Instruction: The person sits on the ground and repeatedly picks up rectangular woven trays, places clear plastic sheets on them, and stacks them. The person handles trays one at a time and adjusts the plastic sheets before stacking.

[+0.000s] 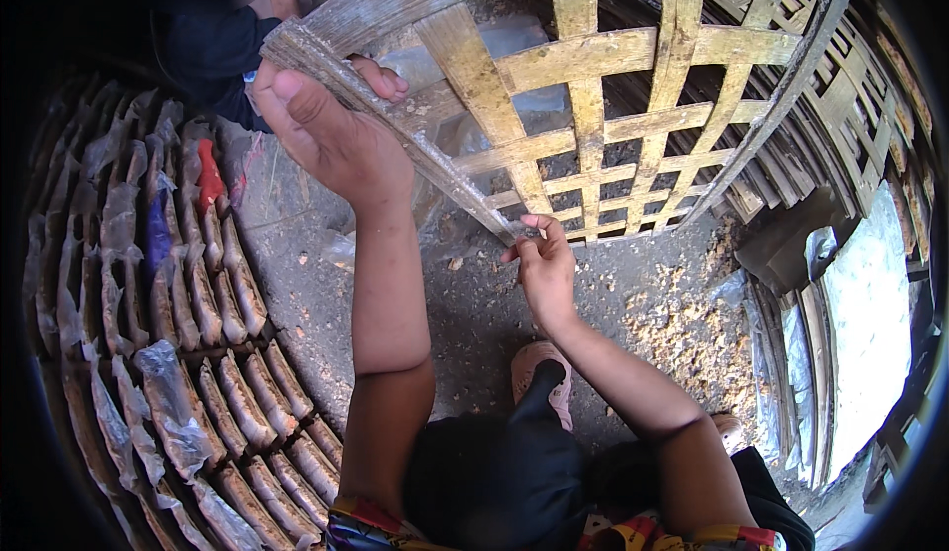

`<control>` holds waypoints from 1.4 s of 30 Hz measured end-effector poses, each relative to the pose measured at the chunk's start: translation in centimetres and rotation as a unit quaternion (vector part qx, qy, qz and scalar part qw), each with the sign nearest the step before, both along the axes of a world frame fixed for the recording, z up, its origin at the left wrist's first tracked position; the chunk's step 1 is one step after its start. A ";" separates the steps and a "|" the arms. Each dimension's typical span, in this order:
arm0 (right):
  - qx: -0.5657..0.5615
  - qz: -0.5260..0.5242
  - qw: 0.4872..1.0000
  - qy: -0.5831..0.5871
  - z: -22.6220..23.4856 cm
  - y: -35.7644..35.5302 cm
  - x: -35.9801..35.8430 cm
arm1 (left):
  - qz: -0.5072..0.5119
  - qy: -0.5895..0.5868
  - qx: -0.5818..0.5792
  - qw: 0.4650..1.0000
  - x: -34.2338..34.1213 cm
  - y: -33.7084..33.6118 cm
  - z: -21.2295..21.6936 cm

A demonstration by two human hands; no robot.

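A large woven bamboo lattice tray with a wooden rim stands tilted in front of me. Its open weave is yellowed and stained. My left hand grips the left rim near the upper corner; some fingers pass behind it and their tips show through the lattice. Lower on that same rim, close to the ground, my right hand pinches the edge between thumb and fingers.
Rows of split, brown-white slabs wrapped in plastic fill the left side. Stacked lattice trays lean at the right, above a pale sheet. Crumbs litter the floor. Another person in dark clothing is at the upper left.
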State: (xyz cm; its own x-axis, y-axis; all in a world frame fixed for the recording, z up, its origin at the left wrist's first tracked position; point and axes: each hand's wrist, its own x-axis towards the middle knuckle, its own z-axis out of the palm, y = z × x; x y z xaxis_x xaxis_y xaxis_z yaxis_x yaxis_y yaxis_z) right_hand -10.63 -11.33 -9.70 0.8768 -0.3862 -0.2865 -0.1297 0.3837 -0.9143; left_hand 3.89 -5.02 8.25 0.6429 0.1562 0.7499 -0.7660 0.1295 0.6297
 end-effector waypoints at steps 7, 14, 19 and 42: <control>-0.556 0.154 0.816 0.025 0.0 -1.8 0.8 | 0.018 -0.011 0.010 1.000 -0.8 0.1 0.4; -0.461 0.088 0.880 -0.076 -2.2 -1.5 1.1 | 0.031 -0.002 -0.005 0.999 -1.4 0.0 0.4; -0.252 0.032 0.960 -0.114 -1.6 -0.8 1.4 | 0.030 -0.008 0.008 1.000 -0.9 0.2 -0.1; -0.497 0.122 0.808 -0.293 0.8 -4.1 -1.0 | -0.018 -0.024 -0.003 1.000 -0.8 0.5 -0.1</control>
State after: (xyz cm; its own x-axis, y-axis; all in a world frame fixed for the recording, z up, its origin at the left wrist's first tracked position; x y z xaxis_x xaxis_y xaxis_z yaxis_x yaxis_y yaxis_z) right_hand -11.64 -15.45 -8.89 0.8338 0.0342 0.5510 0.4765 -0.5485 -0.6871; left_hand 3.04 -4.51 8.12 0.6120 0.1385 0.7786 -0.7897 0.1604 0.5922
